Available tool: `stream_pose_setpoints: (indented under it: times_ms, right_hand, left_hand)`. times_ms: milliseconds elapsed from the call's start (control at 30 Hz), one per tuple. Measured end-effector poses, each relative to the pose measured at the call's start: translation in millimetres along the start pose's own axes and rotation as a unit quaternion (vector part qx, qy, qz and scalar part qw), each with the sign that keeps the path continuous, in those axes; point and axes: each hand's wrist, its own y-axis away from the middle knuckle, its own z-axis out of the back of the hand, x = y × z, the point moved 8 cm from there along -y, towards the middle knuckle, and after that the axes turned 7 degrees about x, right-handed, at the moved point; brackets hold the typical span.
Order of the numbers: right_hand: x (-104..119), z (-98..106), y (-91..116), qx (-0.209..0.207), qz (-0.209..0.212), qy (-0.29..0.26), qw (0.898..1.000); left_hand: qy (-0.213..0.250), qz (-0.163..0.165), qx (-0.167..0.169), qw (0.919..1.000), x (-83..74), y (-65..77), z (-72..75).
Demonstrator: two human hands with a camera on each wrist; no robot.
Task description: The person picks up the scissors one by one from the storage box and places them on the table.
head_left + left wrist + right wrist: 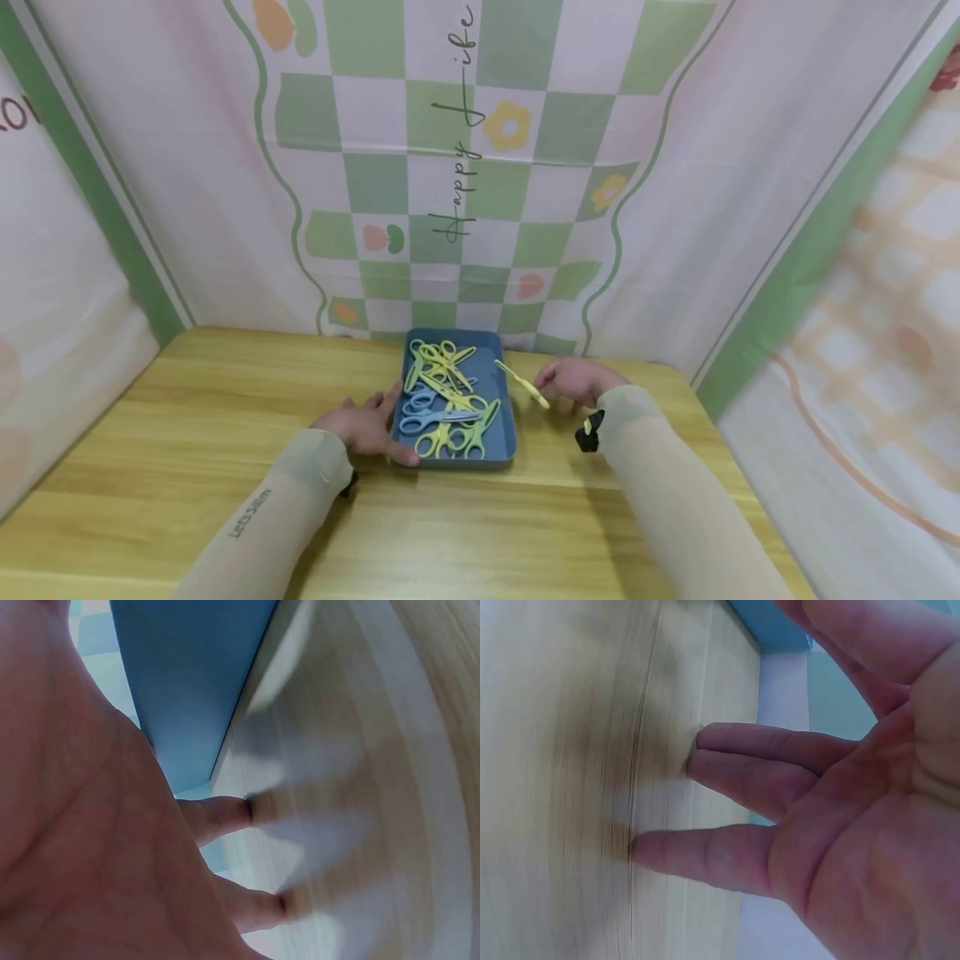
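Note:
A blue-grey tray [491,367] holds a pile of yellow, green and blue plastic scissors [442,417]. My left hand [367,427] is spread along the tray's left side, its thumb at the near left corner. In the left wrist view, two fingertips [232,816] of that hand come down to the tabletop beside the tray wall [184,675]. Right of the tray, my right hand [573,381] pinches yellow scissors [528,390], seen edge-on and pointing toward the tray's far right. The other fingers [705,855] reach down to the wood. The scissors are hidden in the right wrist view.
The wooden table [225,417] extends on both sides of the tray. Behind it hangs a green-and-white checked cloth [495,183], with more printed cloth [862,333] at the sides. A black band [590,431] is on the right wrist.

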Motion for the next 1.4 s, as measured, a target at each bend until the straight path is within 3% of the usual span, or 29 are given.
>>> stream_pose_setpoints:
  times_ms: [400, 833, 1400]
  right_hand:
    - [-29, 13, 28, -0.023, 0.018, 0.033, 0.999]
    - [-49, 10, 55, -0.029, 0.020, 0.079, 0.996]
    - [-56, 5, 89, -0.055, 0.061, 0.182, 0.980]
  left_hand:
    - [-0.010, 0.000, 0.007, 0.9999, -0.4, -2.1, 1.8]
    - [-0.004, 0.005, 0.011, 0.9999, -4.3, 1.0, 3.9]
    - [-0.009, 0.005, 0.005, 0.9999, -3.9, 3.0, 4.2]
